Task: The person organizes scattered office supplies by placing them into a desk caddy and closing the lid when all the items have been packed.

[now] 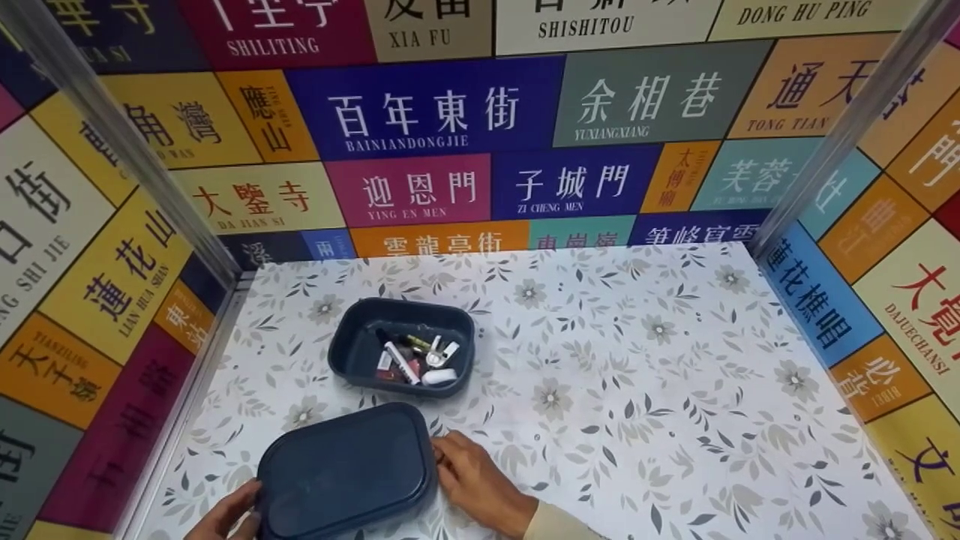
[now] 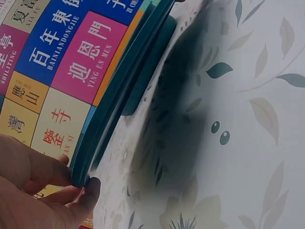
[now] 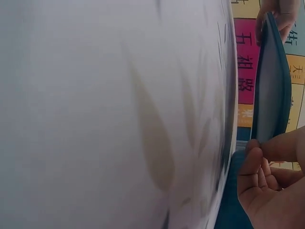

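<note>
A dark blue lid [image 1: 345,472] with rounded corners is held above the table in front of the person. The left hand [image 1: 229,516] pinches its left edge; in the left wrist view the thumb and fingers of that hand [image 2: 47,186] close on the lid's rim [image 2: 109,114]. At the opposite edge the right hand [image 1: 480,480] grips the lid, and the right wrist view shows its fingertips [image 3: 254,151] pinching the corner. Just beyond the lid stands an uncovered dark blue box [image 1: 345,352], holding a white marker [image 1: 403,364], a white rounded item [image 1: 439,376] and several other small things.
The table [image 1: 615,450] has a white cover with grey leaves and flowers. Panels with colourful street-name signs [image 1: 420,105] rise at the back and both sides. Metal posts [image 1: 847,127] stand at the back corners.
</note>
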`<state>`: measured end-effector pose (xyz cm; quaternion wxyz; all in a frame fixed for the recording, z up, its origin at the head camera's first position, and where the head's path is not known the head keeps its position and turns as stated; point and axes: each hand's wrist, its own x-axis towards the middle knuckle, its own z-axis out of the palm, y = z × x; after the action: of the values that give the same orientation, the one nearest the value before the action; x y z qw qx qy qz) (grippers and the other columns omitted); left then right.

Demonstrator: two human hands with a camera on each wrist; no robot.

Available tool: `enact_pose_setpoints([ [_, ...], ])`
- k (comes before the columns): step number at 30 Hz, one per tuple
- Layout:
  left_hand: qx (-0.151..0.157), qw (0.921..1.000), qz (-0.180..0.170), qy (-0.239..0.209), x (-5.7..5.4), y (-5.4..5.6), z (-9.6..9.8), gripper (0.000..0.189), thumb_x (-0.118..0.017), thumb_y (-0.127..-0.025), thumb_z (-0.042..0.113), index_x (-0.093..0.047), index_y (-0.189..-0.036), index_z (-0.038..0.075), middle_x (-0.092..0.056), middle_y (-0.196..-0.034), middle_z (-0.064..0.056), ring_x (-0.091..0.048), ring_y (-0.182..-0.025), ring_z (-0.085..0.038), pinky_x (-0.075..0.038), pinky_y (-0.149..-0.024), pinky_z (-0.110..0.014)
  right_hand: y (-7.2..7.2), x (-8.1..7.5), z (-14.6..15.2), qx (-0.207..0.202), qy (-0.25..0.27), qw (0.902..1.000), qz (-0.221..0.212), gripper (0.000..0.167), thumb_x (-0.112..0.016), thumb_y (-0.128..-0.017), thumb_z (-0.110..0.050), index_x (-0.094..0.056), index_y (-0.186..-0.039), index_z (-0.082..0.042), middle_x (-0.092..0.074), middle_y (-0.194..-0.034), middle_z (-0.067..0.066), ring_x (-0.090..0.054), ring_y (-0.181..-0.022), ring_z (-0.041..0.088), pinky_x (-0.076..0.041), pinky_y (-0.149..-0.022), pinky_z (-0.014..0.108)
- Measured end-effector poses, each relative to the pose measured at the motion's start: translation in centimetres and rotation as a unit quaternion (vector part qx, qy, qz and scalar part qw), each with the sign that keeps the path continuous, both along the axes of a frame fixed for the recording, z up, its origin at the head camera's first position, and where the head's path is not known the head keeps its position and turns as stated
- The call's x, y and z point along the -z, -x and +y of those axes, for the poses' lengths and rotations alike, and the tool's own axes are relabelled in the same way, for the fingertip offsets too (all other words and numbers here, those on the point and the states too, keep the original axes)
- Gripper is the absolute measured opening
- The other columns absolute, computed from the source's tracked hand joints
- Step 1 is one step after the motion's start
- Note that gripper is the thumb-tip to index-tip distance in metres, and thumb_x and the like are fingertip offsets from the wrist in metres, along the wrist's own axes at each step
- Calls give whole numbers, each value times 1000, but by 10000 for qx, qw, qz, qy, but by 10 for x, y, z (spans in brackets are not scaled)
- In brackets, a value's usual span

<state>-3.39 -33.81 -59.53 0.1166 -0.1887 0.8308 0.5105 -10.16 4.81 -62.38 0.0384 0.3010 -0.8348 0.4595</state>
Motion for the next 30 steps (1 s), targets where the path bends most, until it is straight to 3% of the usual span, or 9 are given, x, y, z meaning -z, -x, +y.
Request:
enact_pose_setpoints([
  [5, -199, 9988, 97, -439, -7, 1, 3, 60, -59, -108, 2, -39, -163, -13, -33, -169, -39, -30, -158, -51, -44, -119, -54, 2, -6, 5, 127, -106, 9995, 273, 29, -68, -104, 1, -72, -132, -5, -65, -105, 1, -61, -92, 2, -55, -81, 18],
  [10, -527, 9980, 102, -326, -17, 0, 14, 59, -57, -108, 2, -41, -165, -9, -37, -170, -32, -36, -157, -37, -48, -107, -23, 4, -11, 9, 196, -132, 9986, 477, 32, -65, -111, -8, -70, -143, -7, -66, -111, -1, -63, -97, 5, -58, -86, 25],
  [12, -682, 9967, 207, -379, -20, -1, 19, 58, -56, -109, 1, -41, -164, -10, -37, -169, -33, -36, -158, -41, -48, -112, -28, 4, -12, 11, 192, -55, 9982, 559, 34, -65, -111, -7, -69, -145, -7, -67, -113, -1, -64, -99, 6, -59, -86, 25],
  [16, -965, 9930, 430, -537, -27, -2, 29, 58, -53, -109, -2, -38, -164, -13, -33, -168, -39, -32, -158, -54, -44, -122, -51, 6, -12, 12, 198, 91, 9971, 735, 37, -65, -108, -1, -69, -145, -7, -66, -112, -1, -65, -98, 5, -58, -84, 20],
  [18, -1174, 9905, 543, -475, -30, -2, 34, 57, -54, -107, -4, -41, -163, -12, -37, -167, -37, -43, -154, -48, -50, -116, -37, 7, -11, 12, 216, 176, 9963, 817, 38, -66, -107, 0, -69, -144, -7, -67, -112, -1, -65, -96, 4, -57, -83, 18],
  [21, -1420, 9867, 717, -323, -32, -1, 40, 55, -57, -105, -7, -48, -159, -11, -44, -164, -35, -65, -127, -8, -51, -98, -14, 9, -11, 13, 246, 285, 9951, 914, 38, -67, -106, 0, -70, -143, -8, -67, -113, -2, -65, -95, 4, -56, -82, 17],
  [23, -1589, 9831, 851, -319, -33, -1, 43, 54, -59, -103, -9, -52, -157, -11, -48, -162, -34, -57, -107, 14, -50, -91, -9, 10, -11, 14, 270, 329, 9934, 1067, 37, -68, -105, 1, -71, -142, -7, -67, -114, -1, -65, -95, 4, -56, -82, 17],
  [25, -1709, 9803, 949, -294, -34, 1, 46, 53, -61, -103, -9, -54, -156, -10, -52, -159, -32, -49, -96, 25, -50, -87, -7, 11, -11, 14, 313, 356, 9907, 1273, 37, -70, -104, 2, -71, -140, -6, -68, -114, -1, -65, -96, 5, -56, -82, 17],
  [30, -2337, 9614, 1360, -517, -35, 6, 53, 55, -67, -96, -12, -63, -149, -5, -76, -127, 3, -59, -92, 24, -52, -83, -5, 15, -12, 16, 426, 520, 9820, 1767, 40, -73, -99, 7, -71, -138, -2, -69, -114, 3, -69, -96, 11, -57, -83, 18],
])
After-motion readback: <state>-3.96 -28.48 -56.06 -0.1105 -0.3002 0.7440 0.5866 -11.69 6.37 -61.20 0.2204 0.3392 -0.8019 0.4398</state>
